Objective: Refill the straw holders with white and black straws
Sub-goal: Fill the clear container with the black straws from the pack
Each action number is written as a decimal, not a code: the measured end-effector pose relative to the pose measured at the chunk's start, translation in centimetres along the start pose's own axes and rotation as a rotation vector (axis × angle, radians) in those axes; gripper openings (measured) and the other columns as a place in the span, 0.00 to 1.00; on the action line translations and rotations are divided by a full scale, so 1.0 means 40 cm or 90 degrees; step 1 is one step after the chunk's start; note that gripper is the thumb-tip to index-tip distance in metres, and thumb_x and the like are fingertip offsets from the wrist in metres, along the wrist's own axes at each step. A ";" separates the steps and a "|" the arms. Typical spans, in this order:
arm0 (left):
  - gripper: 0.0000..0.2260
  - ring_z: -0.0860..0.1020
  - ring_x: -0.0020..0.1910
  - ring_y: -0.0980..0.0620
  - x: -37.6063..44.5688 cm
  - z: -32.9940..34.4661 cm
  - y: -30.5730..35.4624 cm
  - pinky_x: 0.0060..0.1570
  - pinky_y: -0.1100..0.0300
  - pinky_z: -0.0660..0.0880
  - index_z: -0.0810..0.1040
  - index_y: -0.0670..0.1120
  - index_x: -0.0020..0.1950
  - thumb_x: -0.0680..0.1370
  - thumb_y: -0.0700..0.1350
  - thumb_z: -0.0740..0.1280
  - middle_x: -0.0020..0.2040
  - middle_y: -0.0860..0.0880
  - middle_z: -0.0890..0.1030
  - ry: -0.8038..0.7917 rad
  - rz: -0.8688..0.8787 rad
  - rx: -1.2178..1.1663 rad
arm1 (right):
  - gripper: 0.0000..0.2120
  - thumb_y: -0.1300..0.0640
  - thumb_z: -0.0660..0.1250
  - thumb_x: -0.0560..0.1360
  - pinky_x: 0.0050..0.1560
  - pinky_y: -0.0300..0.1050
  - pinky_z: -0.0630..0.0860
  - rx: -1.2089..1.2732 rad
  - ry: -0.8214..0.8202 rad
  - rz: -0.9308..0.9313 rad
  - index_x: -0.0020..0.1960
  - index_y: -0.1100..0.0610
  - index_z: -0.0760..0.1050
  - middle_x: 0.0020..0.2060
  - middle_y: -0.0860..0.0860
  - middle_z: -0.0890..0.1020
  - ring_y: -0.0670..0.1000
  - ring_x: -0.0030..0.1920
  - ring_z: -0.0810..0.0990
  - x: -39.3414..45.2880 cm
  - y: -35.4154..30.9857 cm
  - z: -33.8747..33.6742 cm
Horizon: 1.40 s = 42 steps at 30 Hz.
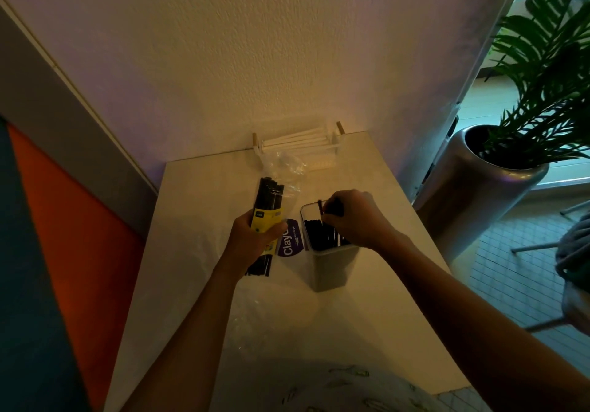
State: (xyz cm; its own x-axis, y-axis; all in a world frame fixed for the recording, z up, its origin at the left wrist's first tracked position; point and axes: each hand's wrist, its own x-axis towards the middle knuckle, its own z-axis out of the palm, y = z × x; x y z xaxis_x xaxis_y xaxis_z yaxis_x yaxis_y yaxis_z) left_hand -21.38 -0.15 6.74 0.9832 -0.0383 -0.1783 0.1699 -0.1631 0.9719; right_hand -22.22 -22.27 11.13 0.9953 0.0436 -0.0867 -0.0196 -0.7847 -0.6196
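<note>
My right hand (357, 217) pinches black straws (320, 209) over the holder (332, 268); I lower them upright, left hand (255, 236) gripping the pack (266, 201).

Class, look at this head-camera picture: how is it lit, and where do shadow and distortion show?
Head view: dim, warm light falls on the wall and table; the near table edge is in shadow; the black straws in the holder merge into one dark mass; the wide lens bends the wall trim at left.
</note>
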 end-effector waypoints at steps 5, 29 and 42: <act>0.12 0.82 0.38 0.57 -0.003 0.007 0.005 0.33 0.66 0.78 0.79 0.50 0.52 0.72 0.39 0.75 0.43 0.52 0.83 -0.010 0.003 -0.005 | 0.11 0.53 0.70 0.77 0.49 0.38 0.79 -0.005 0.046 -0.047 0.56 0.57 0.79 0.47 0.50 0.83 0.47 0.47 0.81 0.002 -0.010 -0.019; 0.11 0.81 0.32 0.60 0.002 0.044 0.008 0.30 0.67 0.77 0.78 0.44 0.54 0.73 0.38 0.73 0.40 0.50 0.82 -0.060 0.039 0.047 | 0.05 0.54 0.72 0.75 0.37 0.33 0.72 0.061 -0.026 -0.170 0.49 0.54 0.83 0.43 0.46 0.84 0.40 0.37 0.79 0.051 -0.100 -0.051; 0.14 0.82 0.46 0.50 0.019 0.036 0.008 0.46 0.54 0.80 0.76 0.53 0.52 0.72 0.41 0.75 0.46 0.51 0.82 -0.073 0.047 0.125 | 0.07 0.55 0.71 0.76 0.39 0.32 0.77 0.114 0.076 -0.175 0.52 0.55 0.84 0.45 0.48 0.85 0.44 0.42 0.82 0.049 -0.096 -0.011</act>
State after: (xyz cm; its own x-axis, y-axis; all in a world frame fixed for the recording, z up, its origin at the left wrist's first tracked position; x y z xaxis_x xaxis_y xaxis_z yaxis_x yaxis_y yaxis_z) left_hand -20.67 -1.66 6.69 0.9766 -0.1666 -0.1357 0.0714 -0.3441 0.9362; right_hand -20.17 -19.44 13.69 0.9696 0.1577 0.1872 0.2448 -0.6318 -0.7354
